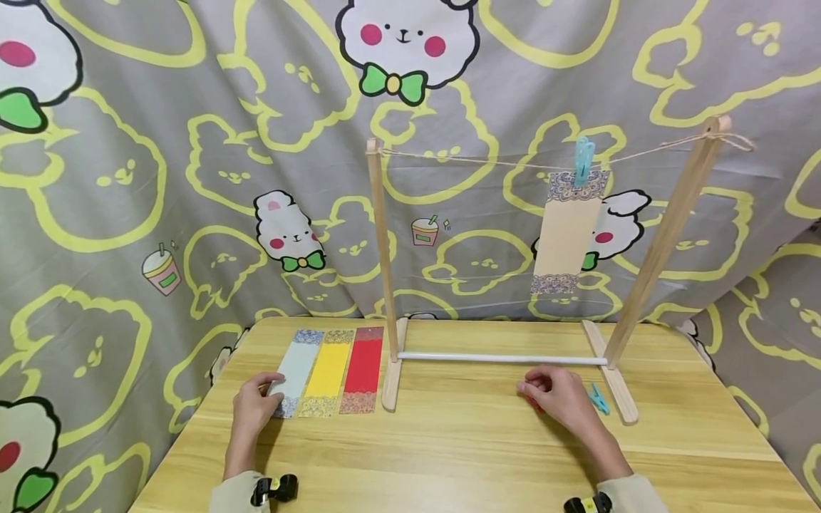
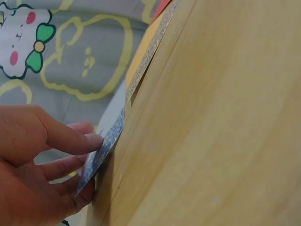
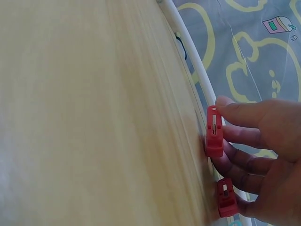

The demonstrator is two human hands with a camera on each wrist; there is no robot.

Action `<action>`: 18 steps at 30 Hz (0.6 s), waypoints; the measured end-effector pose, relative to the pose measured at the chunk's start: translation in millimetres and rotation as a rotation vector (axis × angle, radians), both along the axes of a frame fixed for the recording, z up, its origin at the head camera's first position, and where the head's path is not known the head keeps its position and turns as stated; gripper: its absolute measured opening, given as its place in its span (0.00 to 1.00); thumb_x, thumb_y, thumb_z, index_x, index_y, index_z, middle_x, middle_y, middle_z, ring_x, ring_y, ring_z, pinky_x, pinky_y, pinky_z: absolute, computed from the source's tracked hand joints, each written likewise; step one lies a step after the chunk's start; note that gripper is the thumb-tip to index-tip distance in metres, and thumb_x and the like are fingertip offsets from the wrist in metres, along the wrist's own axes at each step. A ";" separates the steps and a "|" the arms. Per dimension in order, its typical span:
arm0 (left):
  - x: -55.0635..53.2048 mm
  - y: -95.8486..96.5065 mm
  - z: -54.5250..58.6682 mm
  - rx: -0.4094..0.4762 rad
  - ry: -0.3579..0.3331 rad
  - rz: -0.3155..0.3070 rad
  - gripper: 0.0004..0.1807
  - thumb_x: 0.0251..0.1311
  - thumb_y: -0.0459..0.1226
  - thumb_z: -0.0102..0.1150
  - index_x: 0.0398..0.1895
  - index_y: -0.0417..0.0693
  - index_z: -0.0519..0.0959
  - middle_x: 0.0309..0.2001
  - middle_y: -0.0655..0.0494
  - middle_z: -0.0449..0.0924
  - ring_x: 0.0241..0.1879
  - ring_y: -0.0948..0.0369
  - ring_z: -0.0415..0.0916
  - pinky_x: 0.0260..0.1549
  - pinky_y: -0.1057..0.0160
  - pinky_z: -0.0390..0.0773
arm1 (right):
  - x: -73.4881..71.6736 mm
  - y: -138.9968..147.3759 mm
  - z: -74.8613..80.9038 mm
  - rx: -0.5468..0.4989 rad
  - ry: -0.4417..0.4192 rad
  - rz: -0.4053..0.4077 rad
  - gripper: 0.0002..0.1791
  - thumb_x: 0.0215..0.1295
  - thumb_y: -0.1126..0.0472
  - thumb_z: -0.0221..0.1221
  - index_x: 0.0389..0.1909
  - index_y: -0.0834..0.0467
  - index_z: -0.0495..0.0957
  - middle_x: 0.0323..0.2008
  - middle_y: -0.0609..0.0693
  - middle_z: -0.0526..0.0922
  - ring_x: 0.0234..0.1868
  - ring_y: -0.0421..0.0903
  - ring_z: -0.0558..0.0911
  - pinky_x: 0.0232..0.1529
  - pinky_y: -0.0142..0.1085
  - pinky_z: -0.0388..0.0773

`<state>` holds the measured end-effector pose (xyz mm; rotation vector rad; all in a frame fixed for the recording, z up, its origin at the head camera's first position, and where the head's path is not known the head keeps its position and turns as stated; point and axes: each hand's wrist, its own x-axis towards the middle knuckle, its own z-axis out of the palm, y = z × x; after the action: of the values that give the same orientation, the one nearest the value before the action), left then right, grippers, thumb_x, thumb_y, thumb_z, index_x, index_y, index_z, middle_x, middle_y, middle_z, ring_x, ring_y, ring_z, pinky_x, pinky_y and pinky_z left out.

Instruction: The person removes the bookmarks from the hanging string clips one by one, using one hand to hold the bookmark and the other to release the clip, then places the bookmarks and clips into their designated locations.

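Note:
At the table's left side, my left hand [image 1: 256, 400] pinches the near corner of a pale blue paper strip [image 1: 298, 367] with lacy patterned ends. In the left wrist view the thumb lies on the patterned end [image 2: 107, 142], with other fingers beneath and that edge raised. Beside it lie a yellow strip [image 1: 328, 367] and a red strip [image 1: 363, 367]. My right hand [image 1: 559, 397], in front of the white rod, pinches a red clothespin [image 3: 215, 134] between thumb and fingertips. A second red clothespin [image 3: 227, 198] is next to the lower fingers.
A wooden stand [image 1: 383, 249] with a white crossbar [image 1: 500, 358] holds a string [image 1: 474, 162] between two posts. A blue clothespin [image 1: 583, 162] clips a cream strip [image 1: 563, 239] to it. Another blue clothespin [image 1: 599, 399] lies by the right foot. A patterned curtain [image 1: 449, 214] stands behind.

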<state>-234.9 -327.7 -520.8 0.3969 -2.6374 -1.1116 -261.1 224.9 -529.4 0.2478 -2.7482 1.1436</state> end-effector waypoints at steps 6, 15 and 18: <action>-1.5 2.9 -1.4 0.009 -0.027 -0.014 0.18 0.57 0.21 0.61 0.52 0.31 0.80 0.62 0.24 0.72 0.61 0.29 0.71 0.57 0.34 0.74 | 1.3 -0.6 -1.2 0.021 0.015 0.000 0.08 0.62 0.58 0.73 0.36 0.58 0.87 0.27 0.43 0.84 0.29 0.38 0.80 0.30 0.32 0.78; 2.3 0.5 -5.1 -0.024 -0.023 -0.029 0.17 0.58 0.25 0.62 0.52 0.32 0.81 0.59 0.26 0.75 0.57 0.29 0.73 0.55 0.35 0.75 | 3.4 -3.0 -3.5 0.015 0.010 -0.022 0.10 0.61 0.59 0.73 0.39 0.60 0.87 0.29 0.43 0.85 0.30 0.38 0.81 0.33 0.33 0.80; 1.8 1.0 0.0 -0.046 -0.010 -0.044 0.16 0.61 0.27 0.62 0.53 0.33 0.81 0.60 0.26 0.75 0.59 0.28 0.72 0.54 0.34 0.76 | 2.7 -3.2 1.2 0.012 0.025 -0.035 0.12 0.61 0.59 0.73 0.42 0.62 0.87 0.31 0.44 0.86 0.31 0.39 0.82 0.35 0.35 0.80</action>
<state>-233.1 -326.6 -520.8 0.3373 -2.6876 -1.0623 -258.4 221.7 -528.2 0.2125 -2.7275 1.1080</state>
